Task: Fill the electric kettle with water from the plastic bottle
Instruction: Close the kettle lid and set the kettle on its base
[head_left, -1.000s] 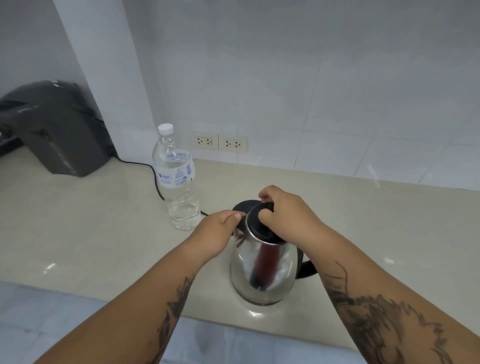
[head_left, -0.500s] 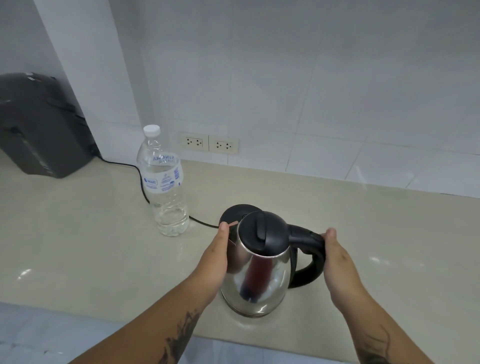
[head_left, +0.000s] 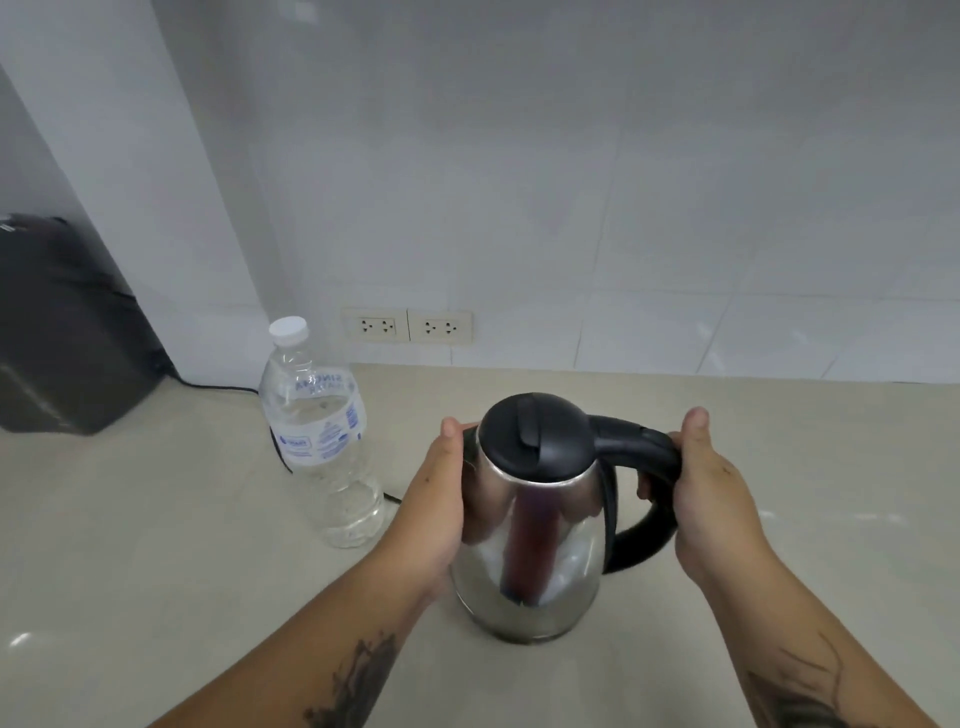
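A shiny steel electric kettle (head_left: 530, 551) with a black lid, shut, stands upright on the beige counter (head_left: 156, 545). My left hand (head_left: 439, 499) is pressed flat against the kettle's left side. My right hand (head_left: 711, 493) wraps around the black handle on the right. A clear plastic bottle (head_left: 322, 441) with a white cap and a blue-and-white label stands upright to the left of the kettle, capped, with a little water at the bottom.
A black appliance (head_left: 67, 332) sits at the far left against the wall, and its black cord (head_left: 223, 387) runs behind the bottle toward the kettle. Two wall sockets (head_left: 408, 326) are set low in the white tiled wall.
My right hand left the lid and took hold of the handle. My left hand moved from the lid's rim down to the kettle's side. The view has drawn closer.
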